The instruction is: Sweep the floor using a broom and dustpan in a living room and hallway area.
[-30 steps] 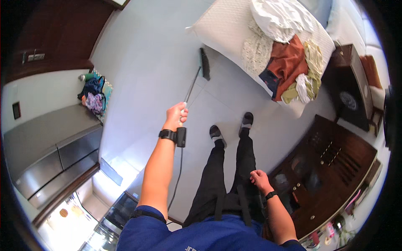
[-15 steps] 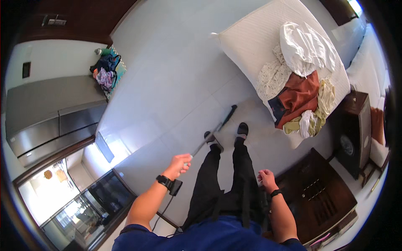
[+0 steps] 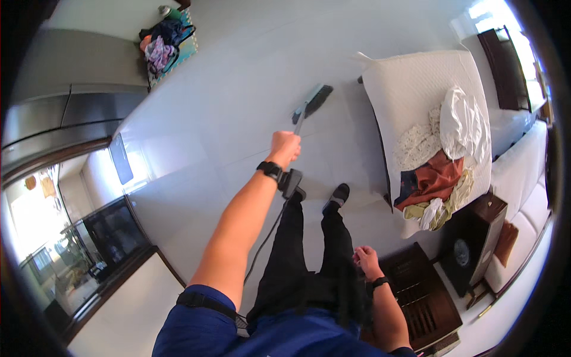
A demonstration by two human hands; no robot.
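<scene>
My left hand (image 3: 285, 149) is wrapped round the grey handle of a broom (image 3: 311, 105), arm stretched out ahead of me. The broom has a light blue head with dark bristles, lying against or just over the pale floor beyond my feet. By my right thigh hangs my right hand (image 3: 367, 260), its fingers curled in, with nothing visible in them. A wristband with a small dark box and a cable sits on my left wrist.
At right, a white mattress (image 3: 395, 77) bears crumpled clothes (image 3: 437, 178). A dark wooden table (image 3: 416, 291), a dark box-shaped cabinet (image 3: 470, 244) and a pale sofa (image 3: 523, 238) stand nearby. Bags (image 3: 163, 47) lie at upper left, near a grey refrigerator (image 3: 59, 113).
My left hand has moved forward and the broom head has swung farther out across the floor. The view has shifted; my right hand still hangs near my thigh.
</scene>
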